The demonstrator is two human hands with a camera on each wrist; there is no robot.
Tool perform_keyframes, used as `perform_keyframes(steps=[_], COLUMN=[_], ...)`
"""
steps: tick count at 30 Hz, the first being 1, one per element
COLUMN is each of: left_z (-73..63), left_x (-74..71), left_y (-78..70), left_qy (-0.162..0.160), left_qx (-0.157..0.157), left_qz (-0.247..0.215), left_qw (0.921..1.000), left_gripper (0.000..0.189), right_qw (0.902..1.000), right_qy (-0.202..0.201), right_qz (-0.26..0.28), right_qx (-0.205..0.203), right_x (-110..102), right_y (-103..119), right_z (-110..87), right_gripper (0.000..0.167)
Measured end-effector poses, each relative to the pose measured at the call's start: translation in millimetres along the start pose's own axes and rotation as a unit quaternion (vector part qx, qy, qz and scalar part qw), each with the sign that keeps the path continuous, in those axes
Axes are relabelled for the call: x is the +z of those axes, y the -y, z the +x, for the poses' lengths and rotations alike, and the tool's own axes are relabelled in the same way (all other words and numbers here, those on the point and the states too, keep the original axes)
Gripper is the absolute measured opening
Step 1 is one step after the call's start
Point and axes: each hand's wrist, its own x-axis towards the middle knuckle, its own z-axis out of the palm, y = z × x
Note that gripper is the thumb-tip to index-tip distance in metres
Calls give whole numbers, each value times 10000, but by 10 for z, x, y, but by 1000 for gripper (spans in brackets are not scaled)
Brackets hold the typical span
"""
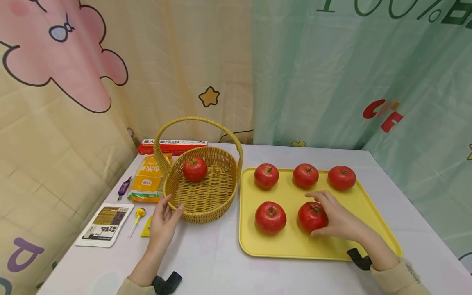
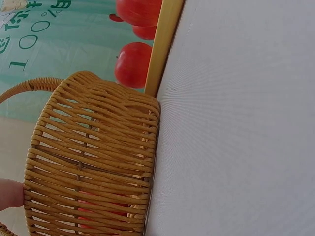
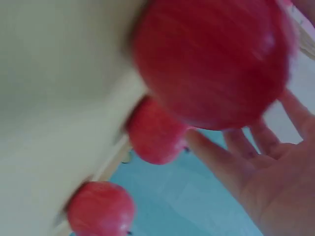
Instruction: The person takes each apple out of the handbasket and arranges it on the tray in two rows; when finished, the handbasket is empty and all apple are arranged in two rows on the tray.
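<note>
A brown woven basket (image 1: 206, 207) with a tall handle stands left of centre, a red apple (image 1: 194, 169) inside. At its near left rim my left hand (image 1: 162, 227) holds on, the thumb on the front side; in the left wrist view a fingertip (image 2: 11, 193) presses the weave. My right hand (image 1: 337, 219) spreads around the near right apple (image 1: 312, 217) on the yellow tray (image 1: 291, 246), thumb at its near side and fingers over the far side. In the right wrist view that apple (image 3: 211, 64) is large, with the fingers partly hidden behind it.
More apples sit on the tray, one near left (image 1: 271, 218) and several along the back. Left of the basket lie an orange bag (image 1: 147, 180), a purple-wrapped candy (image 1: 124, 187), a lollipop (image 1: 139, 213), and a white packet (image 1: 105, 225). A red pasta box (image 1: 177, 146) lies behind.
</note>
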Motion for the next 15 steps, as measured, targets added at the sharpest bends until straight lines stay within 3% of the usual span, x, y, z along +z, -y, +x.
perform_keyframes(steps=[6,10,15], left_z=[-2,0,8], left_x=[-1,-2,3], left_y=[2,0,2], left_qy=[19,24,-22], left_qx=[-2,-4,-42], left_qz=[-44,-19,30], left_qw=[10000,10000,10000], left_gripper=[66,66,65], right_qw=[9997,9960,9814], right_qy=[16,-188,-303], right_qz=[145,571,1213], right_qx=[-170,-665,-1454], right_x=[-299,-501,-581], right_y=[304,610,1026], right_z=[214,449,806], right_gripper=[85,73,62])
